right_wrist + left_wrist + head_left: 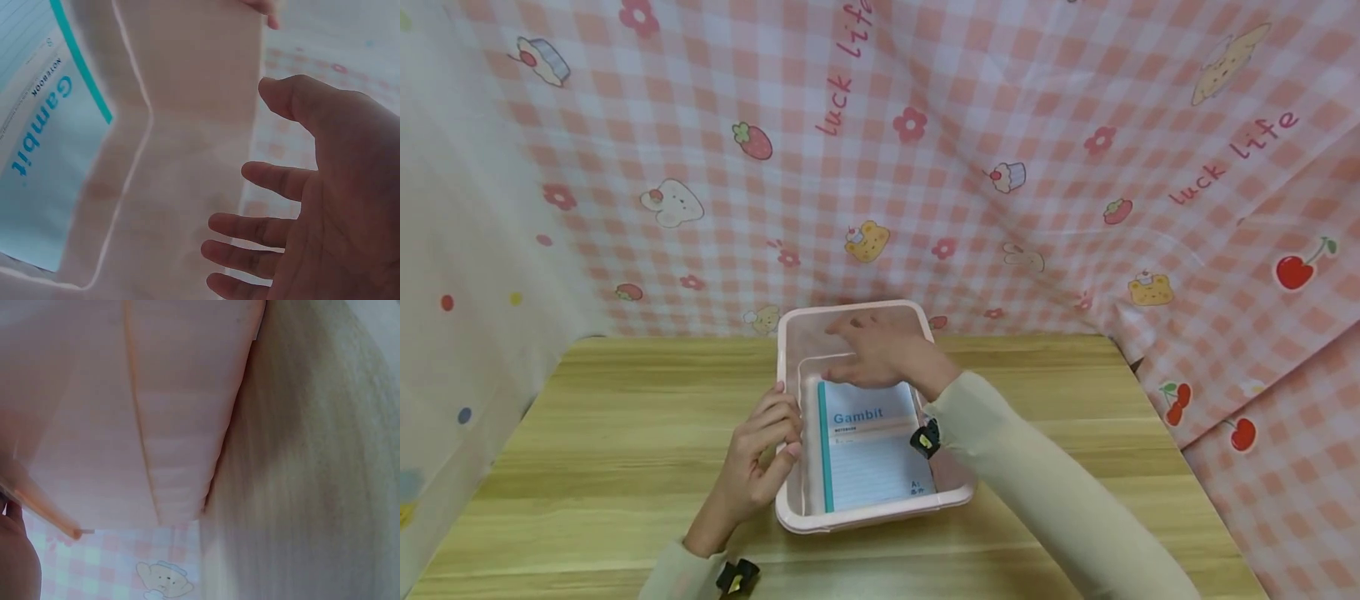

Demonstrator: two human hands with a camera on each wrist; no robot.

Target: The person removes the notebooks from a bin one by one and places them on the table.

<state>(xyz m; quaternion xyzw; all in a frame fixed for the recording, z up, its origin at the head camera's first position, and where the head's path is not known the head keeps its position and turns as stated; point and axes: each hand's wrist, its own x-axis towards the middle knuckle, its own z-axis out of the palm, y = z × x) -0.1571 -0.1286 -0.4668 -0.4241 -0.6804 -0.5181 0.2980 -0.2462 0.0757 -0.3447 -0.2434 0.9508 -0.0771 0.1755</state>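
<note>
A pale pink plastic storage bin (872, 523) stands on the wooden table. Flat on its floor lies a light blue notebook (876, 458) with a teal spine, printed "Gambit". At the bin's left rim my left hand (765, 450) grips the edge, fingers bent over it; the left wrist view shows the bin's outer wall (181, 412) close by. My right hand (880, 350) is over the far half of the bin, beyond the notebook's top edge, fingers spread and holding nothing. In the right wrist view, that palm (350, 206) faces the bin's inner wall (187, 125).
Behind the bin, a pink checked cloth (805, 183) with cartoon prints hangs down to the back edge of the table (647, 433). More cloth (1292, 350) hangs on the right, and a white spotted sheet (482, 275) on the left.
</note>
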